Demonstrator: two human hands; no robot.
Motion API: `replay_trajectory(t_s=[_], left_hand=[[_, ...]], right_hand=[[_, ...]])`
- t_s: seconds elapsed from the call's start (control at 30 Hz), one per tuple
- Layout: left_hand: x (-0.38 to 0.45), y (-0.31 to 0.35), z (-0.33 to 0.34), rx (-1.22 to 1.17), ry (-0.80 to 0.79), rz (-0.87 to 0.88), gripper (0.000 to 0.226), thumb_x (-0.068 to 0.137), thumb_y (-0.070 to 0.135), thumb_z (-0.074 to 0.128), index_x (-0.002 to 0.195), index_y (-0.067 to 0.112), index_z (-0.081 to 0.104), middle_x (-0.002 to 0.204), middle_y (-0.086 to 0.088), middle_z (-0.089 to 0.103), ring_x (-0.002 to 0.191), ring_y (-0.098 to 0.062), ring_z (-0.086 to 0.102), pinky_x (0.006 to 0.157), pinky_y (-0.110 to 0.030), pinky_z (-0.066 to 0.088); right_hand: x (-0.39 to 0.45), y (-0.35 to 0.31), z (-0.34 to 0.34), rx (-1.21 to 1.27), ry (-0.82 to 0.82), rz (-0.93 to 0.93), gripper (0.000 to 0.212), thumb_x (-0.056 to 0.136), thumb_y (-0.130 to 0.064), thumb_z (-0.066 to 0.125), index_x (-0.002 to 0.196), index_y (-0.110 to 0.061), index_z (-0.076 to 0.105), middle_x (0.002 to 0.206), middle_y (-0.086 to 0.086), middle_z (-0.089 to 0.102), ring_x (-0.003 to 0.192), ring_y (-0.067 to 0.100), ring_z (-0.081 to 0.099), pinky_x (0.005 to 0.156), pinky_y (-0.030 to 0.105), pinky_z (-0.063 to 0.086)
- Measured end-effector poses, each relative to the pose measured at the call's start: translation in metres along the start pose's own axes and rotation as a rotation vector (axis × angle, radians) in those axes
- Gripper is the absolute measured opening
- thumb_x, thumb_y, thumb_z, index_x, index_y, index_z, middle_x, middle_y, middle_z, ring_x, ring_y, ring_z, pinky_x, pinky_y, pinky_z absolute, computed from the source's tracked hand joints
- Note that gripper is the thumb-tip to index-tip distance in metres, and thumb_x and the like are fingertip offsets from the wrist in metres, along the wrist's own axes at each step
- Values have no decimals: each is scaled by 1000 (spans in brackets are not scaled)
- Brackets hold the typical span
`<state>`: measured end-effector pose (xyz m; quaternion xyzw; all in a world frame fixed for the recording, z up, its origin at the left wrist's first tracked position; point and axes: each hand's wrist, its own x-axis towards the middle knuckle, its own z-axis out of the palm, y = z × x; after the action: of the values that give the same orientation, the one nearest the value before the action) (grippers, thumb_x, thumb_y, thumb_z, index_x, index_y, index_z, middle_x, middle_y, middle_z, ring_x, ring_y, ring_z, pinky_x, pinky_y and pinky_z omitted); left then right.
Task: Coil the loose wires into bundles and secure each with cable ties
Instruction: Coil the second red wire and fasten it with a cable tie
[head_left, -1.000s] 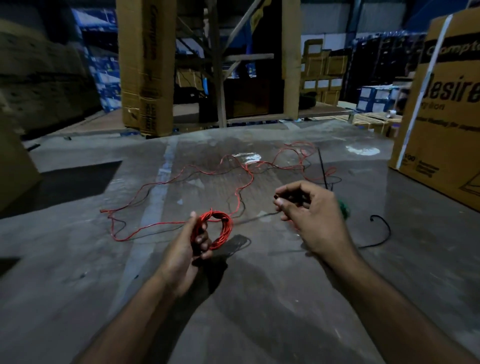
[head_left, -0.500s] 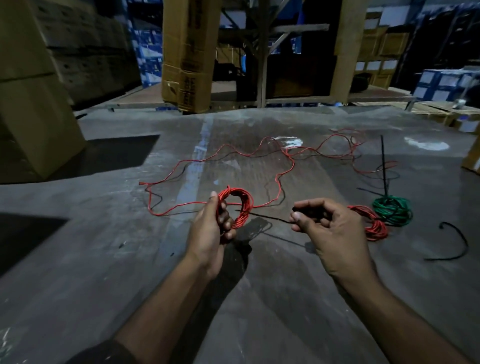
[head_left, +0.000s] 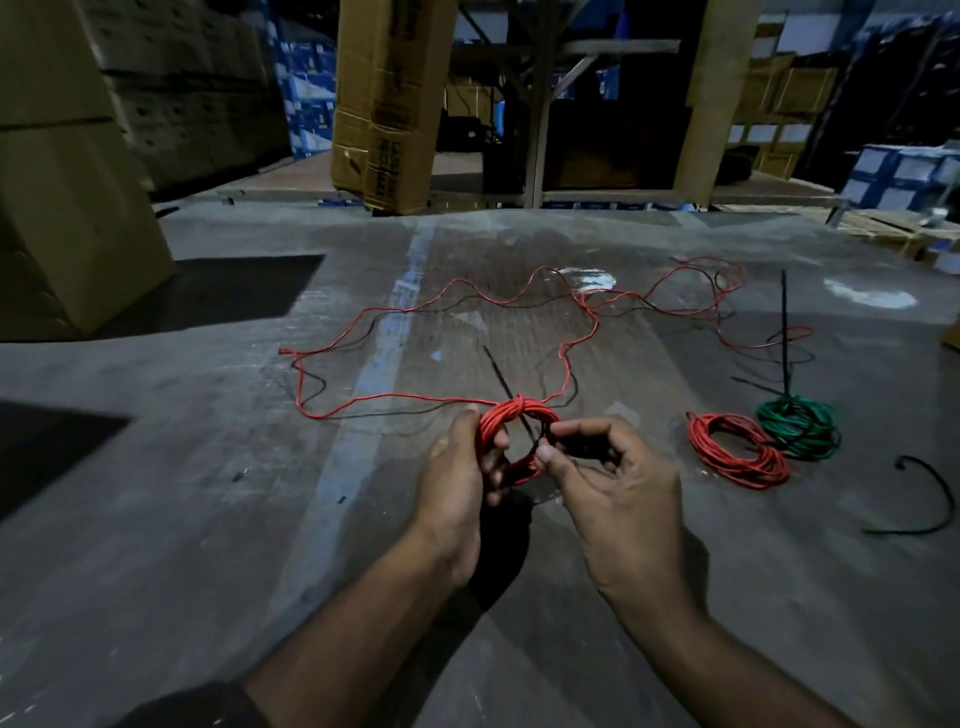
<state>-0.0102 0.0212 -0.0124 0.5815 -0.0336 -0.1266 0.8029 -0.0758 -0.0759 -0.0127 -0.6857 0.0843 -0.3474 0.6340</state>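
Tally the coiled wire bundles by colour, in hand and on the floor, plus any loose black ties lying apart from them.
Red coils: 2, one held by the left hand and right hand at, one on the floor
Green coils: 1
Loose curved black tie: 1
Total: 4
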Motion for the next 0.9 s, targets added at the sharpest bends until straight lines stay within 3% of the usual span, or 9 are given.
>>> replay_trajectory(t_s=[0.1,0.23,0.37,0.47,0.5,0.57,0.67,0.77,0.9], left_hand=[[1,1,1,28,32,16,35,100,28,42,69,17,55,50,7,32,44,-6,27,39,-18,20],[3,3,-1,54,38,16,28,100,27,42,74,18,51,50,9,31,43,-5,26,37,-16,20],[1,6,-2,53,-20,13,30,100,28,45,100,17,73,52,9,27,42,-3,23,36,-15,20],[-1,7,-1,14,-77,42,34,102,32,46,111,16,74,57,4,22,41,-2,20,36,-14,21],[-2,8,0,-23,-101,43,33,102,30,47,110,12,74,55,3,24,39,-1,24,35,-12,25],[-2,7,2,-87,-152,47,29,101,24,49,109,6,71,49,5,49,41,0,45,39,-12,41],[0,6,3,-134,-155,48,24,98,22,57,108,8,74,75,-2,72,67,-16,65,61,-31,57],[0,1,4,-202,-161,-14,19,95,22,63,104,12,76,97,-14,70,76,-31,63,76,-48,53],[2,-5,6,-185,-169,5,18,95,18,64,104,8,75,107,-18,71,97,-49,65,77,-52,54]], right_hand=[[1,0,-2,-5,18,-20,21,82,2,74,89,-17,69,91,-2,74,85,13,73,79,30,58],[-2,-2,0,39,-8,-13,21,82,5,73,89,-14,67,90,-6,73,86,11,73,78,22,58],[-2,-2,1,72,-34,-11,21,83,7,71,89,-12,66,88,-6,73,81,11,74,73,17,55],[-3,-2,1,64,-44,-7,21,83,7,71,88,-13,66,88,-5,74,80,11,74,72,18,56],[-2,-2,1,56,-40,-9,20,83,6,71,88,-13,67,89,-4,74,81,11,74,72,19,57],[-3,-1,1,35,-23,-12,19,83,3,73,88,-16,68,89,-2,74,81,13,74,73,21,57],[-4,-3,1,30,-6,5,17,84,-4,74,90,-20,70,89,-1,76,78,19,75,65,20,55],[-3,-8,-1,18,27,-21,18,86,-5,71,90,-23,71,89,-2,76,76,18,75,56,15,50],[3,-16,-7,67,106,-67,23,86,2,69,92,-19,71,83,0,76,69,12,73,65,15,55]])
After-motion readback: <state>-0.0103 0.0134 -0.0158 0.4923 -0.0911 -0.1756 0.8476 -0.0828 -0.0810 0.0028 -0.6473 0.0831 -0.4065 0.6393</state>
